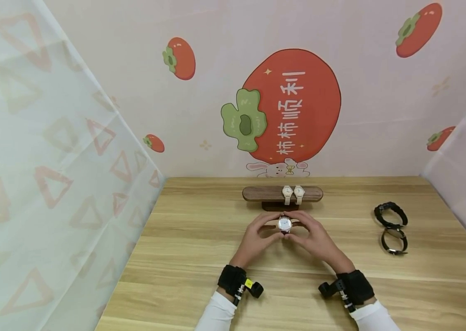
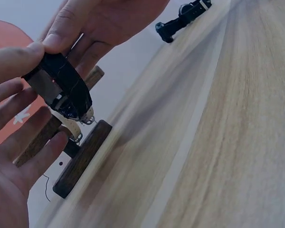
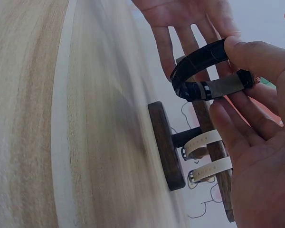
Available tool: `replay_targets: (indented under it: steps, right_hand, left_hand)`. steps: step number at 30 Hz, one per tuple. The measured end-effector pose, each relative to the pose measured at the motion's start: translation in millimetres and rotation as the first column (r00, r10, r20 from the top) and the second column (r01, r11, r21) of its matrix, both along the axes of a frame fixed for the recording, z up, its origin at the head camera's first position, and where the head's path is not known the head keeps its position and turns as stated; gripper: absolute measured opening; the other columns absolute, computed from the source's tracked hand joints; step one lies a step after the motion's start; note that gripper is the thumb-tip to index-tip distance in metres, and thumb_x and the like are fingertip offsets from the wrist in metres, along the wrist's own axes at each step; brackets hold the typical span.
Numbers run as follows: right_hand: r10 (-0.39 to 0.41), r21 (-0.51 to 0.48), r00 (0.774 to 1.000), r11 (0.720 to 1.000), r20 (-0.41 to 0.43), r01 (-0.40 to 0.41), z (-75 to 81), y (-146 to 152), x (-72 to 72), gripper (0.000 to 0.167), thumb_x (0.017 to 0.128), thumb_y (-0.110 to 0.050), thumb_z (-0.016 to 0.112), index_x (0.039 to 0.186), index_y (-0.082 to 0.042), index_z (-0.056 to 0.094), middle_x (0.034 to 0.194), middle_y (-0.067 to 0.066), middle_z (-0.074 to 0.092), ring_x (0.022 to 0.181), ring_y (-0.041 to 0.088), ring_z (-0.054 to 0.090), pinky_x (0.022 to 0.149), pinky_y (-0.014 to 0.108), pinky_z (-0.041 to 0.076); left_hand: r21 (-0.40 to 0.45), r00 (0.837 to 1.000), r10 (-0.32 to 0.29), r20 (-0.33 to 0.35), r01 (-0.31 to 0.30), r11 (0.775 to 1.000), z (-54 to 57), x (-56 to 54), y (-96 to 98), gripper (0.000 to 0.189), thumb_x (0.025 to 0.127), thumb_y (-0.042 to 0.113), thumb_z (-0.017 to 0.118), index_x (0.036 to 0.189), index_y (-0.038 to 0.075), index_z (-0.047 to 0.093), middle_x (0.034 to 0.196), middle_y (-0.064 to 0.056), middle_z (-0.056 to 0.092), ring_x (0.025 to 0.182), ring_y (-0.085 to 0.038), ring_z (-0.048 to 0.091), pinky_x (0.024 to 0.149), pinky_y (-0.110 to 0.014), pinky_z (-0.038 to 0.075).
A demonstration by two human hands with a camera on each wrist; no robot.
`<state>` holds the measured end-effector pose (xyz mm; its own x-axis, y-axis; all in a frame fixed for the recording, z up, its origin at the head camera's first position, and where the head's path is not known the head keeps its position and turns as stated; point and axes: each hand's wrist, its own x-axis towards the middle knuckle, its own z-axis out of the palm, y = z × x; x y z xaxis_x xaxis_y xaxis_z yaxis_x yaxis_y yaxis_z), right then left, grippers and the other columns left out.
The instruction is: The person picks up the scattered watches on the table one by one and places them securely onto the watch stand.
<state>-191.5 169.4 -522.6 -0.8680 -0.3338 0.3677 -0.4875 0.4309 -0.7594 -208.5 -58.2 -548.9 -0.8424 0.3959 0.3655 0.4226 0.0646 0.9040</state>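
Observation:
In the head view a wristwatch [image 1: 284, 224] with a white dial is held up between both hands, its face toward me. My left hand [image 1: 258, 235] pinches it from the left with thumb and fingertips. My right hand [image 1: 315, 235] grips it the same way from the right, the two thumbs nearly meeting below the dial. Both wrist views show its dark strap [image 2: 73, 88] bent in a loop, the buckle end lower down. Just beyond the hands is a dark wooden watch stand [image 1: 262, 193], carrying two pale-strapped watches [image 3: 211, 167] side by side right of its middle.
Two more dark-strapped watches lie on their sides at the table's right: a black watch [image 1: 390, 215] behind and a thinner watch [image 1: 394, 241] in front. The wooden table [image 1: 200, 257] meets a printed backdrop [image 1: 204, 115] behind the stand.

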Motion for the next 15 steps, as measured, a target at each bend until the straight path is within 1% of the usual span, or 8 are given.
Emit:
replay_targets:
  steps: [2, 6, 9, 13, 15]
  right_hand:
    - [0.009, -0.011, 1.0, 1.0, 0.008, -0.009, 1.0, 0.3, 0.3, 0.065, 0.089, -0.007, 0.087, 0.148, -0.013, 0.062, 0.14, 0.008, 0.065, 0.122, 0.02, 0.065, 0.105, 0.051, 0.059]
    - [0.015, -0.028, 1.0, 1.0, 0.024, -0.015, 2.6, 0.5, 1.3, 0.063, 0.089, -0.007, 0.087, 0.147, -0.011, 0.062, 0.14, 0.009, 0.066, 0.122, 0.019, 0.066, 0.105, 0.051, 0.059]
    - [0.019, -0.032, 1.0, 0.999, 0.025, -0.018, 1.3, 0.7, 1.3, 0.062, 0.09, -0.008, 0.086, 0.147, -0.011, 0.062, 0.14, 0.01, 0.067, 0.121, 0.023, 0.067, 0.104, 0.054, 0.059]
    - [0.017, -0.018, 1.0, 1.0, -0.005, -0.017, -1.0, 0.8, 0.9, 0.061, 0.09, -0.008, 0.086, 0.146, -0.01, 0.063, 0.139, 0.011, 0.068, 0.121, 0.026, 0.067, 0.099, 0.054, 0.061]
    - [0.012, -0.01, 1.0, 1.0, -0.015, -0.012, -0.4, 0.4, 1.2, 0.061, 0.089, -0.008, 0.087, 0.146, -0.011, 0.063, 0.139, 0.01, 0.068, 0.121, 0.023, 0.067, 0.097, 0.051, 0.062]
  left_hand:
    - [0.007, 1.0, -0.018, 0.007, 0.018, 1.0, 0.4, -0.4, -0.3, 0.06, 0.095, 0.011, 0.082, 0.151, 0.015, 0.06, 0.151, -0.006, 0.059, 0.142, -0.026, 0.057, 0.112, -0.035, 0.056]
    - [0.017, 0.999, -0.023, 0.034, 0.023, 1.0, 2.4, 0.6, 0.1, 0.059, 0.094, 0.008, 0.082, 0.148, 0.016, 0.062, 0.149, -0.007, 0.059, 0.141, -0.023, 0.057, 0.11, -0.033, 0.057]
    - [0.027, 0.999, -0.027, 0.041, 0.026, 0.999, 3.8, 1.9, 0.5, 0.058, 0.094, 0.006, 0.082, 0.147, 0.015, 0.062, 0.148, -0.008, 0.06, 0.14, -0.023, 0.058, 0.11, -0.033, 0.057]
    - [0.034, 0.999, -0.028, 0.015, 0.028, 0.999, 4.0, 3.2, 0.4, 0.057, 0.094, 0.005, 0.081, 0.147, 0.014, 0.062, 0.147, -0.01, 0.06, 0.138, -0.022, 0.06, 0.109, -0.033, 0.058]
    - [0.035, 1.0, -0.029, 0.002, 0.029, 0.999, 3.9, 3.4, 0.3, 0.057, 0.094, 0.006, 0.081, 0.147, 0.013, 0.062, 0.147, -0.01, 0.06, 0.137, -0.021, 0.06, 0.108, -0.033, 0.059]
